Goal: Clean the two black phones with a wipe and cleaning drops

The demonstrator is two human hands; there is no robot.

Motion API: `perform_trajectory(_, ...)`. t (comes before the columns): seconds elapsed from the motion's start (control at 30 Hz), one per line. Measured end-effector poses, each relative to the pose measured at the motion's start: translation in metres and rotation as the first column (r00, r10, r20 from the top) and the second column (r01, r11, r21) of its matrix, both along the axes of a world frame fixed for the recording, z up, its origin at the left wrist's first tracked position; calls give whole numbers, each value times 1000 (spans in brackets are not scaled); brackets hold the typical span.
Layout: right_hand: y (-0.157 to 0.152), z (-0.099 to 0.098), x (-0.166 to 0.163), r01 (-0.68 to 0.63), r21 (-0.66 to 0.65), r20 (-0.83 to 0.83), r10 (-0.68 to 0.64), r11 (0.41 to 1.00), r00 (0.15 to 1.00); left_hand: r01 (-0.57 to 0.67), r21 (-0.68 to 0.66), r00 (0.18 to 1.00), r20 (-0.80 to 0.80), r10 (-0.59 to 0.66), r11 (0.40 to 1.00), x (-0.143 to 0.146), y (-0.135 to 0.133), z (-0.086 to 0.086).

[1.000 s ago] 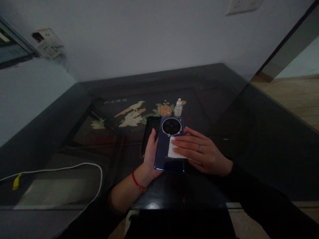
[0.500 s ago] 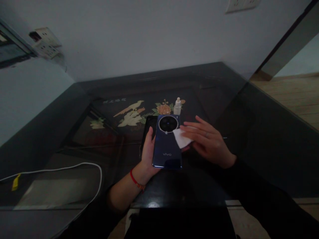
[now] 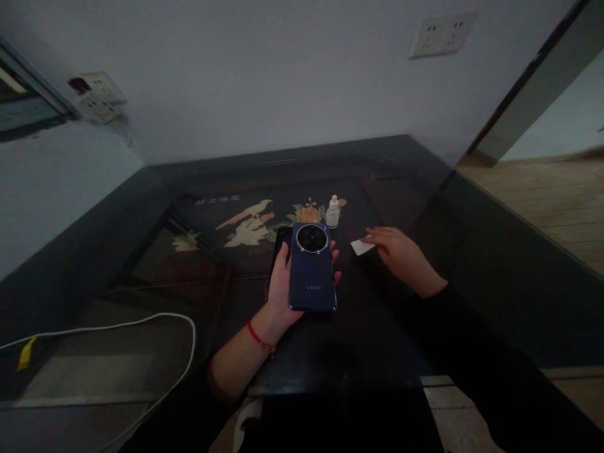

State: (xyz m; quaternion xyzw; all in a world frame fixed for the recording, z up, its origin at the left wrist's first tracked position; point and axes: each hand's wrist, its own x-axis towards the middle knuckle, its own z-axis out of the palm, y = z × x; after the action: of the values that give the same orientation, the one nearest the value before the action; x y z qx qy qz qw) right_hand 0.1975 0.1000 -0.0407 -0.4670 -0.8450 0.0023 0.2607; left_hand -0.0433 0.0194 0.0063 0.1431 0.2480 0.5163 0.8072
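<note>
My left hand grips a dark blue phone from underneath, its back up, with a round camera ring at the far end. My right hand rests on the dark glass table to the right of the phone, fingers pinched on a small white wipe that lies against the tabletop. A small white dropper bottle stands just beyond the phone. A black flat object lies partly hidden under the phone and my left hand.
A white cable with a yellow tag loops across the table's left side. The tabletop shows a bird-and-flower inlay. Wall sockets sit above; wooden floor lies to the right.
My right hand has lifted the wipe off the phone's back and carried it right, down to the table. My left hand keeps hold of the phone.
</note>
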Motion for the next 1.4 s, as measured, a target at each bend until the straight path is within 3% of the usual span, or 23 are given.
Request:
perform_trajectory(0.2, 0, -10, 17, -26, -143, 80, 38, 989, 996, -37, -19, 999, -10, 37, 999, 0, 2, 2)
perform_trajectory(0.4, -4, -6, 15, -6, -155, 67, 16, 988, 998, -29, -40, 999, 22, 29, 999, 0, 1, 4)
perform_trajectory(0.57, -11, 27, -12, 35, -71, -314, -55, 997, 948, -60, -32, 998, 13, 60, 998, 1, -1, 7)
perform_trajectory(0.6, -16, 34, -23, 13, -81, -346, -40, 997, 937, -67, -34, 998, 4, 67, 997, 1, -1, 7)
perform_trajectory(0.63, -21, 41, -36, -78, -172, -447, -7, 982, 894, -66, -44, 998, -10, 66, 997, 0, -1, 8)
perform_trajectory(0.7, -34, 51, -65, -312, -348, -591, 52, 884, 805, -63, -76, 997, -58, 59, 995, -2, 0, 8)
perform_trajectory(0.73, -41, 54, -78, -370, -390, -611, 64, 843, 789, -82, -75, 993, -85, 76, 994, -3, 1, 9)
perform_trajectory(0.77, -47, 56, -90, -378, -387, -608, 75, 841, 791, -118, -54, 988, -110, 112, 992, -4, 2, 9)
perform_trajectory(0.87, -59, 58, -111, -327, -301, -569, 106, 896, 816, -235, 101, 951, -181, 250, 967, -6, 5, 9)
perform_trajectory(0.97, -61, 52, -113, -300, -275, -544, 110, 914, 832, -183, 198, 919, -312, 239, 963, -5, 5, 7)
perform_trajectory(1.07, -54, 40, -109, -162, -270, -495, 8, 949, 869, -160, 215, 895, -380, 234, 963, -4, 4, 4)
perform_trajectory(1.13, -47, 30, -105, -105, -254, -520, -44, 961, 853, -179, 237, 890, -375, 260, 955, -5, 5, 4)
perform_trajectory(1.2, -41, 21, -100, -155, -251, -615, -34, 956, 788, -172, 299, 864, -413, 289, 939, -11, 11, 4)
perform_trajectory(1.23, -39, 18, -98, -214, -264, -677, -23, 941, 736, -150, 343, 827, -471, 308, 927, -16, 15, 3)
perform_trajectory(1.27, -37, 15, -97, -285, -289, -738, -23, 914, 674, -138, 407, 732, -573, 370, 903, -23, 20, 2)
perform_trajectory(1.3, -37, 13, -95, -356, -317, -792, -39, 879, 609, -122, 475, 567, -687, 454, 872, -30, 25, -1)
perform_trajectory(1.37, -37, 10, -93, -462, -367, -859, -103, 807, 502, 24, 549, 101, -833, 544, 836, -46, 36, -8)
perform_trajectory(1.4, -38, 9, -93, -489, -383, -874, -135, 784, 467, 37, 539, 8, -842, 539, 842, -54, 40, -13)
